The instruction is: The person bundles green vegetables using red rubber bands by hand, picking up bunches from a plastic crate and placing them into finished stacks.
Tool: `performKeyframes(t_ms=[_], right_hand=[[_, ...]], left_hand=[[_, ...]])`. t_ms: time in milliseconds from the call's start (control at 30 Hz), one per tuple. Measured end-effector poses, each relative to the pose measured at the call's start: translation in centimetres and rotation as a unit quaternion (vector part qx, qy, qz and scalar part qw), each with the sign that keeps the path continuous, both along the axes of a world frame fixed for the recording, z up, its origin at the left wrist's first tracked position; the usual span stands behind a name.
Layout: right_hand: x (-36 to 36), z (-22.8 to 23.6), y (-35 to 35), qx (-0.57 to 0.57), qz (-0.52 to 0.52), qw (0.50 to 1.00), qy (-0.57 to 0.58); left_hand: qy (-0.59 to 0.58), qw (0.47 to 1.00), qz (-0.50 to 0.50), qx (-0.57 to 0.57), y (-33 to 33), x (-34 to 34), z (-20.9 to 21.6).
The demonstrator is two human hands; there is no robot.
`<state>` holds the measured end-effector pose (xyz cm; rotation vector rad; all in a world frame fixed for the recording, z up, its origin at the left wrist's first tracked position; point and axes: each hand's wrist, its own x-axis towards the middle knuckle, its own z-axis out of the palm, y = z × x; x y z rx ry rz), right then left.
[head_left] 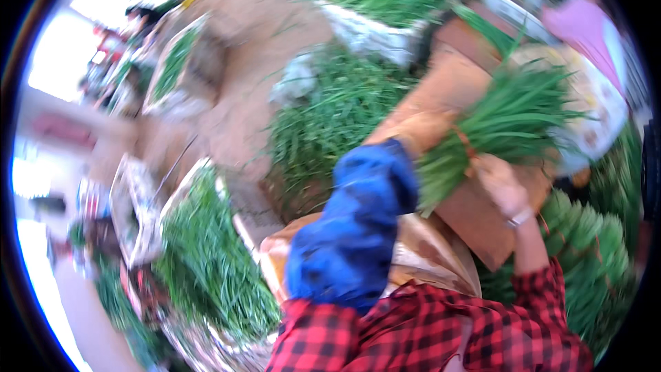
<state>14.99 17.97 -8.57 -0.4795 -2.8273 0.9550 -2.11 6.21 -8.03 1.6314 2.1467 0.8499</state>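
A bunch of long green chives (509, 117) lies across a brown board in front of me, its leaf tips fanned to the upper right. My left hand (427, 131), gloved in yellow-orange below a blue sleeve cover, is closed on the bunch from its left side. An orange-red band (463, 140) crosses the stalks between my hands. At the band's lower end, my bare right hand (501, 182) has its fingers closed on it, against the near side of the bunch. Motion blurs the fingertips. A bracelet or watch circles my right wrist.
The brown board (475, 224) runs between my arms. Loose chives (330, 117) are heaped on the floor beyond my left arm. A lined crate (237, 213) of chives stands at left, another crate (372, 34) ahead. Banded bunches (585, 241) lie at right, below a person's pink-clad arm (585, 34).
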Motion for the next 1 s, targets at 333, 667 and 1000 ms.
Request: performKeyframes(t_ms=[333,667,1000], right_hand=[[-1.4,-0.8,-1.5,-0.375,-0.132,0.884,0.247],[-7.9,0.4,0.5,-0.522,-0.216,0.797,0.212],[-1.4,-1.5,-2.1,-0.574,-0.295,0.757,0.1]], left_hand=[[0.251,0.951,0.042,-0.173,0.8,3.8,0.9],[0.193,0.94,0.111,-0.257,4.4,2.8,0.9],[0.112,0.951,0.058,-0.282,6.6,-0.9,-1.0]])
